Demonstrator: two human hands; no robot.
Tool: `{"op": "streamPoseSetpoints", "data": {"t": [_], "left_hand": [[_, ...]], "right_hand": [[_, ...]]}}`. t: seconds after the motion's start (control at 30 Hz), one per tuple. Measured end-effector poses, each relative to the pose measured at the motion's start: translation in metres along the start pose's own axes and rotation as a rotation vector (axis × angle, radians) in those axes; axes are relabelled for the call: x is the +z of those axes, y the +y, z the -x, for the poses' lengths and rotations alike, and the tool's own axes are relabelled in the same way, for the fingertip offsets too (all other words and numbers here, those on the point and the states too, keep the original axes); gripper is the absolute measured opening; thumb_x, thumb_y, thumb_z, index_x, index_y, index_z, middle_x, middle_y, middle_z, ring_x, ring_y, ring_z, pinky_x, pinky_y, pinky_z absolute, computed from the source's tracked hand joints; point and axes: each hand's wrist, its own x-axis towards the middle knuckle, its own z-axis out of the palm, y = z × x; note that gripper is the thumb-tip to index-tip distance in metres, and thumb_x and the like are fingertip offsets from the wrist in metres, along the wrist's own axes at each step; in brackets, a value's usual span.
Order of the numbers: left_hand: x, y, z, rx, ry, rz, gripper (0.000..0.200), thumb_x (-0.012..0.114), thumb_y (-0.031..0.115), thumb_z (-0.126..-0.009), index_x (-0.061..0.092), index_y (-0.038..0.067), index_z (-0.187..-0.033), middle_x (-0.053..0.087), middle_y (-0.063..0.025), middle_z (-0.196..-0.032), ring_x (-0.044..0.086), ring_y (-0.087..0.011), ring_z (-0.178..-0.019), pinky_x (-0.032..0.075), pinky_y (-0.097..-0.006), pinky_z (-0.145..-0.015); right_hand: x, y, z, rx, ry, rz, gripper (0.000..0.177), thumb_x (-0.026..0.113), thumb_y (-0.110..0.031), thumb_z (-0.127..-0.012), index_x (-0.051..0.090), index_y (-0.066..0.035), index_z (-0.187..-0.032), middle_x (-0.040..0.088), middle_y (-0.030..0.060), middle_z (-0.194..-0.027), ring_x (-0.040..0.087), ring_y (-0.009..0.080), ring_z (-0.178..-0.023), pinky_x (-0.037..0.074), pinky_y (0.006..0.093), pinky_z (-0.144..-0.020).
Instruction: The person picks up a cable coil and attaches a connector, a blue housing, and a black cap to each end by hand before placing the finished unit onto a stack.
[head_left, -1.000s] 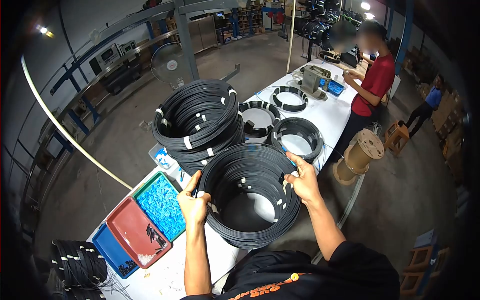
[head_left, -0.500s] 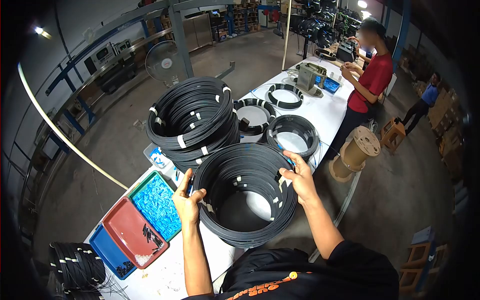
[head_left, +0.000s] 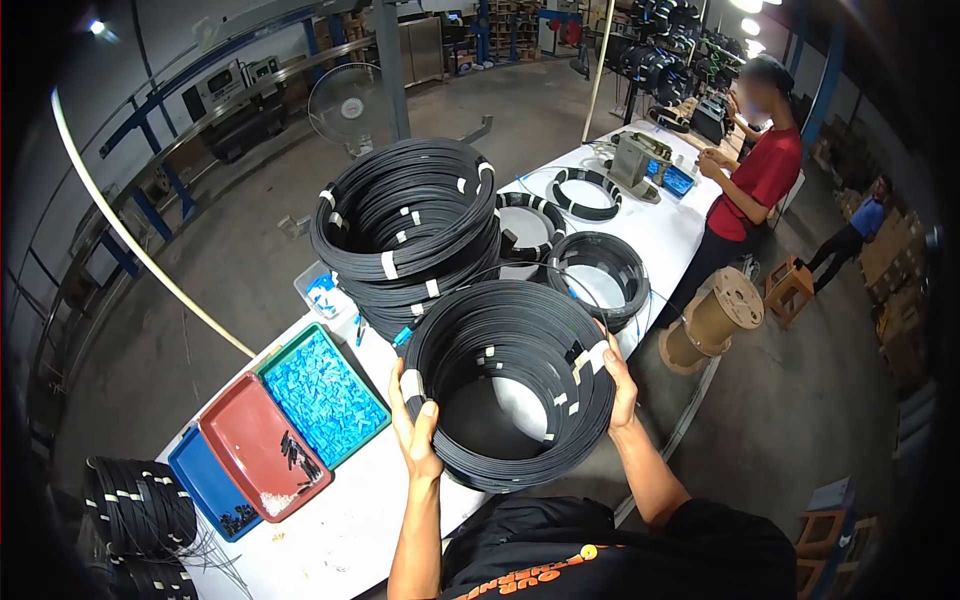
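My left hand point(head_left: 416, 430) is closed on the left side of a stack of black cable coils point(head_left: 520, 474), its thumb on the near rim. Wrapped round the right side of the same stack is my right hand point(head_left: 622, 385). White tape bands mark the coils, and the white table shows through their round opening. A blue connector point(head_left: 403, 336) sticks out by the stack's upper left edge. Just behind stands a taller stack of black coils point(head_left: 405, 215), also banded with white tape.
On the white table point(head_left: 320, 545) are a green tray point(head_left: 385, 417) of blue connectors, a red tray point(head_left: 235, 435), a blue tray point(head_left: 195, 470) and more coils point(head_left: 640, 290). A co-worker point(head_left: 765, 170) stands at the far right side. A wooden spool point(head_left: 700, 330) is on the floor.
My fingers, partly stretched out before, now wrap round both sides of the coil stack. The blue connector at its upper left edge has come into view. The camera view has shifted slightly.
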Motion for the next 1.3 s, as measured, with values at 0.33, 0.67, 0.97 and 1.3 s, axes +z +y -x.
{"op": "streamPoseSetpoints", "data": {"t": [0.33,0.67,0.97,1.3], "left_hand": [[-0.003,-0.003,-0.002,-0.08,0.085,-0.041,0.077,0.057,0.031,-0.081,0.043,-0.005,-0.148,0.059,-0.0074,-0.084,0.052,-0.0137,-0.072,0.041,-0.0263,-0.068],[-0.011,-0.022,-0.008,-0.072,0.016,0.126,0.067,0.045,0.038,-0.098,0.041,-0.005,-0.15,0.054,-0.0198,-0.143,0.054,-0.0292,-0.13,0.039,-0.0384,-0.112],[-0.023,-0.049,0.008,0.084,0.06,0.114,0.08,0.036,0.056,-0.104,0.031,-0.005,-0.155,0.035,-0.0213,-0.159,0.033,-0.0325,-0.147,0.021,-0.0441,-0.122],[-0.045,-0.218,0.084,-0.221,0.232,-0.064,0.074,0.027,0.056,-0.108,0.033,0.0,-0.155,0.034,-0.0184,-0.16,0.027,-0.0308,-0.151,0.016,-0.0429,-0.124]], "right_hand": [[0.001,-0.012,0.001,0.048,0.001,0.239,0.065,0.047,-0.035,-0.098,0.039,0.003,-0.15,0.059,0.0078,-0.123,0.057,0.014,-0.103,0.043,0.0275,-0.094],[0.002,0.004,0.001,0.026,0.061,0.056,0.06,0.046,-0.039,-0.104,0.04,0.0,-0.15,0.061,0.0025,-0.101,0.055,0.008,-0.089,0.044,0.0221,-0.08],[-0.011,0.002,0.007,-0.183,-0.014,0.234,0.086,0.018,-0.068,-0.103,0.028,-0.003,-0.159,0.04,0.014,-0.152,0.042,0.0232,-0.133,0.031,0.0359,-0.113],[-0.074,0.108,0.036,0.122,0.103,-0.071,0.072,0.023,-0.056,-0.108,0.03,-0.003,-0.157,0.044,0.0124,-0.154,0.045,0.0239,-0.139,0.034,0.0379,-0.117]]}}
